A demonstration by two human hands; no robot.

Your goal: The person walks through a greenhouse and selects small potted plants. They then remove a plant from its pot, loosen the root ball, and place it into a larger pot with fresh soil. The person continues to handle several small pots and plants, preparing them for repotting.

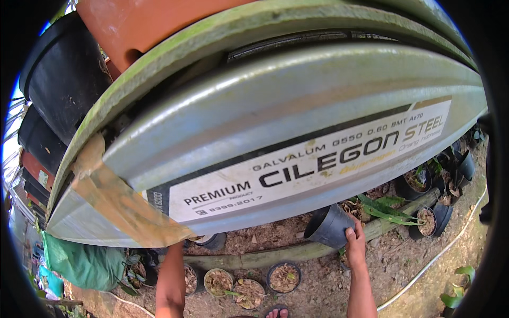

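Note:
My right hand [354, 238] grips the bottom end of a black plastic plant pot [325, 226], thumb on its side. The pot lies tilted, its mouth towards the left, just below the edge of a galvanised steel profile [302, 107]. That profile spans the view and bears a printed label and brown tape [127, 206]. My left forearm reaches up to the profile's lower edge near the tape; the left hand itself is hidden behind the metal.
Large black pots [67, 75] and a terracotta-coloured pot [159, 24] stand above on a mossy-edged board [191, 35]. Below are a wooden pole [254, 258], several small potted plants [284, 277], a green sack [81, 260] and a pale hose [433, 260] on the soil.

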